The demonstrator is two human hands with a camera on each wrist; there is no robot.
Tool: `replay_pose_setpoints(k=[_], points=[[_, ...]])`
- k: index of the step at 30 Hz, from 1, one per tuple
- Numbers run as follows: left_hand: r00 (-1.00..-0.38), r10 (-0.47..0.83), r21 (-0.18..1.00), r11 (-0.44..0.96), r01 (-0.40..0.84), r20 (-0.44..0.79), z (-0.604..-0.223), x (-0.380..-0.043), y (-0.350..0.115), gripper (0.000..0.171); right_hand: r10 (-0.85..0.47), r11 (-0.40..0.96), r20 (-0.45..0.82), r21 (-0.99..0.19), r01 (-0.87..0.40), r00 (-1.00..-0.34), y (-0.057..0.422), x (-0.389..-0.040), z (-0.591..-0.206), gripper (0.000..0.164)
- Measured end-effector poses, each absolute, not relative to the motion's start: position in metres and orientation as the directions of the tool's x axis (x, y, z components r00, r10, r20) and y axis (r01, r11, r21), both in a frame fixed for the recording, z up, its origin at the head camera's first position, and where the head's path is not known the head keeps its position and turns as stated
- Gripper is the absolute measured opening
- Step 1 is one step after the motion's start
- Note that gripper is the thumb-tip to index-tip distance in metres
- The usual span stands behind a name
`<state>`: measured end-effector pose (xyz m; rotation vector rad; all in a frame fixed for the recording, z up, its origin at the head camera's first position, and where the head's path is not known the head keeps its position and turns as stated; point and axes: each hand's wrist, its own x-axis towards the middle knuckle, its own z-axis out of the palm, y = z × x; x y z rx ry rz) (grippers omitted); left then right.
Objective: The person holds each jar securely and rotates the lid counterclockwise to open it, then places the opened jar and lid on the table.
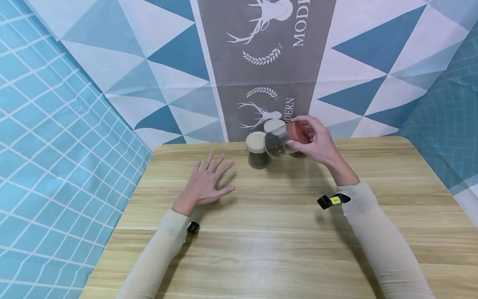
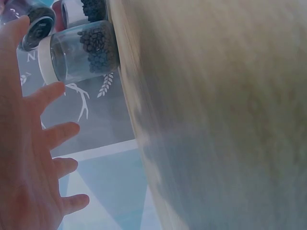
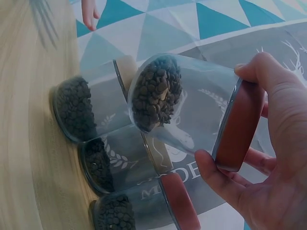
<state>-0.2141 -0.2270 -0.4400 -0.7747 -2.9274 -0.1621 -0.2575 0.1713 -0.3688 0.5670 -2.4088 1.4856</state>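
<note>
Clearly the grip is the weak point: the right hand's (image 1: 317,143) fingers pinch the held jar (image 3: 165,103) around its reddish lid (image 3: 240,125), while the glass tilts above the tabletop (image 1: 239,249). If that lid is loose, which I cannot tell, the body could drop and spill its dark beans (image 3: 157,91). Swinging low, its base could knock the front cream-lidded jar (image 1: 257,150) or the other standing jars (image 3: 120,165) close by. The left hand (image 1: 204,180), fingers spread wide and holding nothing, gives no support.
</note>
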Motion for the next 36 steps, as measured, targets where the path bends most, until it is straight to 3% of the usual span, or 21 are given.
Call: replay_pose_setpoints(k=[36], points=[[-0.856,0.498,0.069,0.857,0.511,0.141,-0.443,-0.217,-0.226,0.088,-0.226,0.235,0.503,-0.803,-0.548,-0.834,0.162,-0.213,-0.381,0.064]])
